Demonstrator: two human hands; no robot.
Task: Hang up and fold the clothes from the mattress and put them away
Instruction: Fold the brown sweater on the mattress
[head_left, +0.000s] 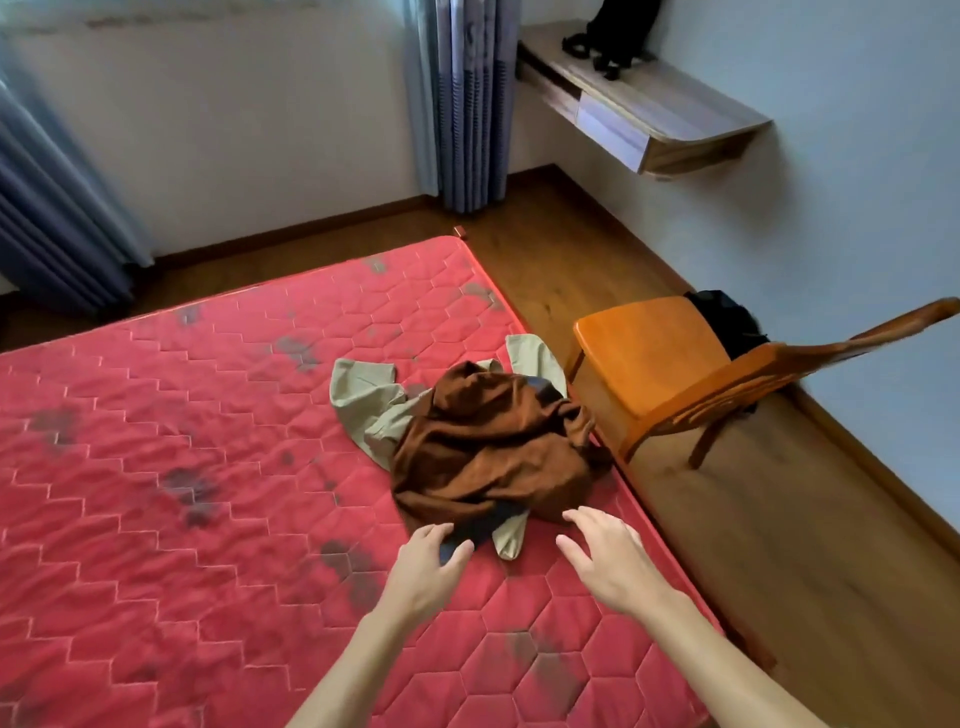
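reaching toward clothes pile (488, 447) on red mattress (182, 415); left hand (428, 564) over navy cloth (493, 522) edge, grip unclear; right hand (608, 558) spread, holding nothing; hands apart.

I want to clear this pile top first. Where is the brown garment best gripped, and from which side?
Pinch the raised folds at the top of the brown garment, coming down from the near side. It lies crumpled on top of the beige garment and a dark blue piece, so lifting there should probably free it alone.
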